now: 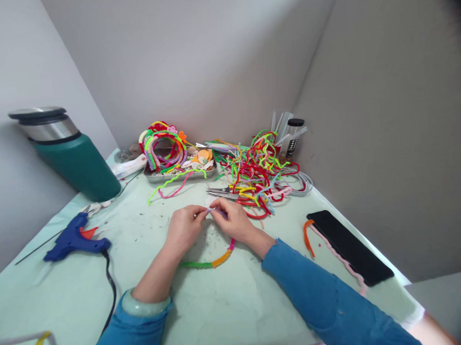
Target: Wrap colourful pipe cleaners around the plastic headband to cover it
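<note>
My left hand (184, 227) and my right hand (233, 219) meet at the middle of the table, fingertips pinched together on a loop of pipe cleaner (199, 265). Its lower part shows green, orange and pink below my hands, and a purple bit shows at the right fingers. The rest of the loop is hidden behind my hands. Just beyond my fingertips lie scissors (224, 193) with dark blades, beside a tangle of coloured pipe cleaners (253, 171).
A metal tray (184, 176) carries wound pipe-cleaner rings (165, 147) and small cut pieces. On the left are a green bottle (79, 165) and a blue glue gun (73, 238) with its cord. A black phone-like slab (350, 248) lies right, near a clear jar (293, 138).
</note>
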{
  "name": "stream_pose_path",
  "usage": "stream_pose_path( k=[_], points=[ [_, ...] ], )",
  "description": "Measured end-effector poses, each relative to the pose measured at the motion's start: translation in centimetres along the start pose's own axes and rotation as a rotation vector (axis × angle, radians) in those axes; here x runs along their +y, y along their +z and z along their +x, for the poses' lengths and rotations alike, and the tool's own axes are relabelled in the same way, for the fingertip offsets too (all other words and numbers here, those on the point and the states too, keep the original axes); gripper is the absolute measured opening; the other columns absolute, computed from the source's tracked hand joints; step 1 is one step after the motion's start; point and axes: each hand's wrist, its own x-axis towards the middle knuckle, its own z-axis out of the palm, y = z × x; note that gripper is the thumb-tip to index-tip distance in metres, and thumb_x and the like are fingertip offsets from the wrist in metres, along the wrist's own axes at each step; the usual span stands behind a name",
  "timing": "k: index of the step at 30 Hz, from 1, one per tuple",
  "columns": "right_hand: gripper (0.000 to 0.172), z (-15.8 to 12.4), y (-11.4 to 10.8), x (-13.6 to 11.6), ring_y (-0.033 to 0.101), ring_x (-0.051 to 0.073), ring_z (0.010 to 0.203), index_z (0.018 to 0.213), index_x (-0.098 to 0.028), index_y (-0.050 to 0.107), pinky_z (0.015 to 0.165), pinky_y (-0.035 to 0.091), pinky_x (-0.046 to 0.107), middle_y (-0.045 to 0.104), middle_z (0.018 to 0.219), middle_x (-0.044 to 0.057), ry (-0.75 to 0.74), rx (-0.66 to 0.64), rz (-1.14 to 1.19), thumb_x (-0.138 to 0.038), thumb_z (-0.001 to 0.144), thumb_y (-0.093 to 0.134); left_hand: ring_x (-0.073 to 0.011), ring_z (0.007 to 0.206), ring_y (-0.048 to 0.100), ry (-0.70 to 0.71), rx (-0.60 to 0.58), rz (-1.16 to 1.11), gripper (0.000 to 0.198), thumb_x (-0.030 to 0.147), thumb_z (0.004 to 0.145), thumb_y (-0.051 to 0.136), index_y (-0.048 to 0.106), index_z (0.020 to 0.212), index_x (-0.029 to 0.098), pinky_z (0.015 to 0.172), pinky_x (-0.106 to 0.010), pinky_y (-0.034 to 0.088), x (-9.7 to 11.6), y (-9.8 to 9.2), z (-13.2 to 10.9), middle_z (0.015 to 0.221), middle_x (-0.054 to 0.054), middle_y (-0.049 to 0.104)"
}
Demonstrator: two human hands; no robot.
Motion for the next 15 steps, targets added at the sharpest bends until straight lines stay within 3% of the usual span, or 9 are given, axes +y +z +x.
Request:
stream_pose_path(
  k=[15],
  points=[
    [0.015, 0.03, 0.21, 0.29, 0.053, 0.012, 0.065, 0.089, -0.019, 0.058, 0.060, 0.036, 0.022, 0.061, 0.072, 0.000, -0.006, 0.021, -0.057, -0.026, 0.084, 0.046, -0.0168, 0.071, 0.060, -0.029, 0.024, 0.090, 0.028, 0.035, 0.079, 0.045, 0.068, 0.083, 0.020, 0.062, -0.024, 0.038, -0.24, -0.01, 0.12, 0.080, -0.006, 0.070]
  ],
)
